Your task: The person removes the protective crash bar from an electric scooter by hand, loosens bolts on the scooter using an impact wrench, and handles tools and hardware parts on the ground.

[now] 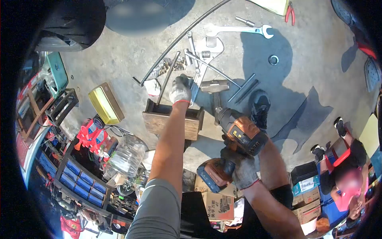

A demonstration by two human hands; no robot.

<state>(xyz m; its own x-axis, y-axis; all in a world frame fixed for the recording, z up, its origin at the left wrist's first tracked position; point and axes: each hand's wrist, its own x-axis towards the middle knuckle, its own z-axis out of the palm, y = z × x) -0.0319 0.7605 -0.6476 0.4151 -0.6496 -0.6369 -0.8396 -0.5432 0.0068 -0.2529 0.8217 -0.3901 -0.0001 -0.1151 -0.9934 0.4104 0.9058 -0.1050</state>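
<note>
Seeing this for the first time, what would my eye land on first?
Probably the bulky orange-and-black power tool right of centre, held by the gloved right hand. Next, the gloved left hand just beyond the brown wooden stand, among tools on the concrete floor. The big silver wrench also stands out, lying near the top of the view.

Two gloved hands [181,91] [241,169] counted; one cordless power tool [240,130], one hammer [215,86], one metal ring [273,63], one pair of pliers [293,16] seen.
</note>
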